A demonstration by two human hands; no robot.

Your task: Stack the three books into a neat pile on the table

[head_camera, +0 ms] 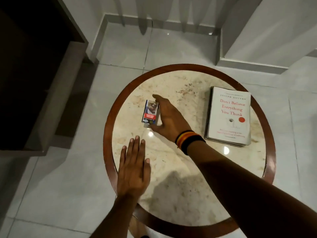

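A white book titled "Don't Believe Everything You Think" [229,115] lies face up on the right side of the round marble table [180,169]. Edges of another book show beneath it. A small book with a blue and red cover [150,112] lies left of the table's centre. My right hand [169,117], a striped band on its wrist, reaches across to that small book. Its forefinger extends past the far end and its thumb sits at the near end, fingers spread. My left hand [133,169] lies flat over the table's left edge and holds nothing.
The table has a raised brown wooden rim [109,117]. White tiled floor surrounds it. A dark wooden cabinet [34,74] stands to the left, and white walls and a step lie behind and to the right.
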